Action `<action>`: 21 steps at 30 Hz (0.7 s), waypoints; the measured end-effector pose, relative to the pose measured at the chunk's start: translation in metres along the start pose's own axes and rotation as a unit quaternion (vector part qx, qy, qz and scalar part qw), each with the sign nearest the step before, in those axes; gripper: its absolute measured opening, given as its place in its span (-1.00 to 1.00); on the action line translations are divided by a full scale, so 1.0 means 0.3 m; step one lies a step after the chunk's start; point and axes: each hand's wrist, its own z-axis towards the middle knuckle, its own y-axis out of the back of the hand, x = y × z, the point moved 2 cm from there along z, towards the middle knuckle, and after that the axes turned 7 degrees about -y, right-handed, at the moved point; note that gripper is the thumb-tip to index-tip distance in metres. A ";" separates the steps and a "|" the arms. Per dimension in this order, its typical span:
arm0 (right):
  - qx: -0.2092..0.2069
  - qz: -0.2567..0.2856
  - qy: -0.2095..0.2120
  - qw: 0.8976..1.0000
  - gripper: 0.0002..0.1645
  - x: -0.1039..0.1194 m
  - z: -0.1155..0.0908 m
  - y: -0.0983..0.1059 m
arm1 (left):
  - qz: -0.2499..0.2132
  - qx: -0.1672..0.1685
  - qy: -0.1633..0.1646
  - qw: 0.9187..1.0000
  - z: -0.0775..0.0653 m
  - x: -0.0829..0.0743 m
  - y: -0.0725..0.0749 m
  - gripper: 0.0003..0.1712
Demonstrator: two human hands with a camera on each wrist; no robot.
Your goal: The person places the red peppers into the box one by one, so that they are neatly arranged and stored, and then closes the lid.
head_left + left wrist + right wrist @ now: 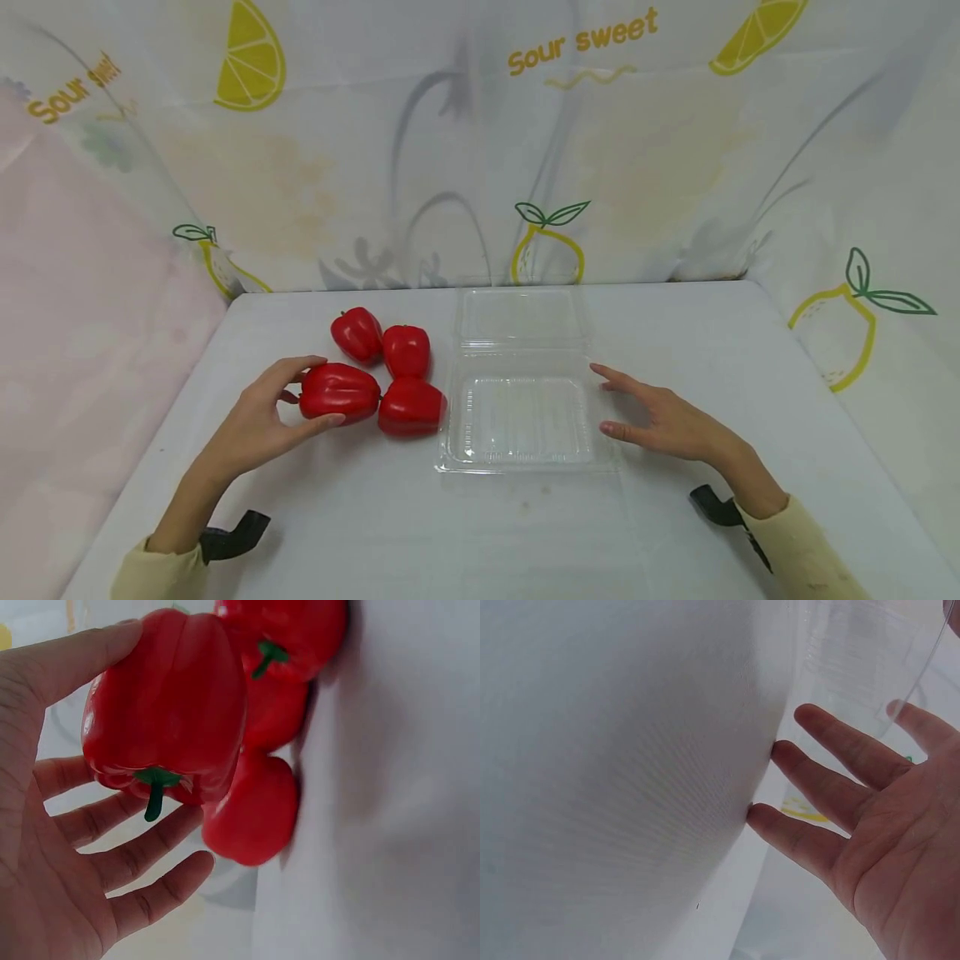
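Holding one red pepper [340, 392] between its thumb and curved, part-open fingers, the left hand [255, 425] is beside three more: a near pepper [411, 407], a middle pepper [407, 352] and a far pepper [357, 335], making four in all, left of one clear container [525, 417] whose two hinged halves lie open on the worktop [540, 533]. The right hand [667, 421], fingers spread wide and holding nothing, is just beside the container's right edge
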 end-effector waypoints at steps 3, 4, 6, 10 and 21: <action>0.000 -0.003 -0.003 1.000 -0.05 -0.001 0.000 0.000 | -0.007 -0.008 -0.006 1.000 0.009 -0.027 -0.007 -0.10; 0.000 -0.002 -0.004 1.000 -0.05 -0.001 0.000 0.000 | -0.010 -0.010 -0.007 1.000 0.011 -0.034 -0.010 -0.10; 0.001 -0.001 -0.006 1.000 -0.05 -0.001 -0.001 -0.001 | -0.014 -0.012 -0.010 1.000 0.015 -0.048 -0.015 -0.11; 0.003 -0.002 -0.007 1.000 -0.05 0.000 0.000 -0.002 | -0.018 -0.016 -0.017 1.000 0.021 -0.072 -0.020 -0.10; 0.000 -0.002 -0.007 1.000 -0.06 0.003 -0.002 0.001 | -0.025 -0.021 -0.029 0.999 0.047 -0.138 -0.046 -0.09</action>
